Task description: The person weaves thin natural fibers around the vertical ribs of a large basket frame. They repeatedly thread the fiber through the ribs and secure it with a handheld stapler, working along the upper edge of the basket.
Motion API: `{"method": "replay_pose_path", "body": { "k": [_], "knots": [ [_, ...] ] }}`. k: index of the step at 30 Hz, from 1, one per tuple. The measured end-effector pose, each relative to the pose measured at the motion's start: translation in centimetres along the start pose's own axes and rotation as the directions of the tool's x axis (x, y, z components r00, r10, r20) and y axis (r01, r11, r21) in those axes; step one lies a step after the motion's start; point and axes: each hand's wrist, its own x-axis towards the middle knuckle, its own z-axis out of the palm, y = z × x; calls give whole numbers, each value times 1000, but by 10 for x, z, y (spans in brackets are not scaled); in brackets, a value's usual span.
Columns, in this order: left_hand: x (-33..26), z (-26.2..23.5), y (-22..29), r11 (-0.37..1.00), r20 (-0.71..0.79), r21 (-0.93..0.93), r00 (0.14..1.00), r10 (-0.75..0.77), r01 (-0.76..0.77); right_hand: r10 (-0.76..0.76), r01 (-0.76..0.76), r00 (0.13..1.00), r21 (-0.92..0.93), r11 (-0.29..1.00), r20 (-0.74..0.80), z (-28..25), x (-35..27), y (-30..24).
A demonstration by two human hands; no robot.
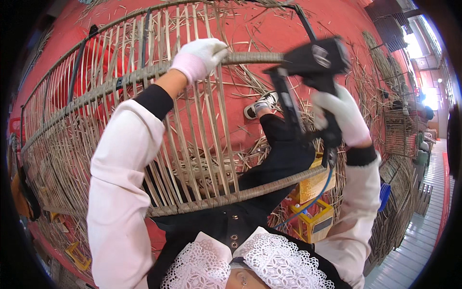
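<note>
Two gloved hands work a woven frame in the single head view. Left hand (199, 57), in a white glove, is closed around the wrapped top rail (250, 58) of a rattan furniture frame (192, 130), which lies across the person's lap; the grip appears to steady the rail against the push of the tool. Right hand (342, 118), also gloved, is wrapped around the handle of a black pneumatic staple gun (313, 65), whose nose points at the end of that same rail, just beside the left hand's fingers. The gun is raised so that its long magazine hangs clear of the upright strips. A blue air hose (320, 192) drops from the grip past the lower wrapped rail (250, 192), on the side away from the weave. Behind the frame, the red floor (269, 24) is strewn with loose cane offcuts (250, 82). A yellow box (315, 219) sits near the right knee, within reach, and one white shoe (260, 105) shows through the strips.
</note>
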Motion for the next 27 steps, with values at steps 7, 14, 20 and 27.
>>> {"method": "replay_pose_path", "body": {
  "k": [7, 14, 20, 27],
  "knots": [
    [1, -2, 1, 998, 34, -15, 997, -67, 68, 65, -23, 987, -263, 964, 150, 68, 81, -54],
    [1, -2, -1, 995, 64, 6, 993, -96, 96, 103, -39, 988, -463, 885, 113, 67, 90, -61],
    [2, -9, 5, 988, 70, -88, 990, -125, 131, 161, -169, 958, -15, 985, -239, -8, -15, -27],
    [11, -12, 4, 985, 143, -22, 976, -164, 169, 223, -601, 606, -256, 757, -763, -191, -150, 257]
  ]
}}
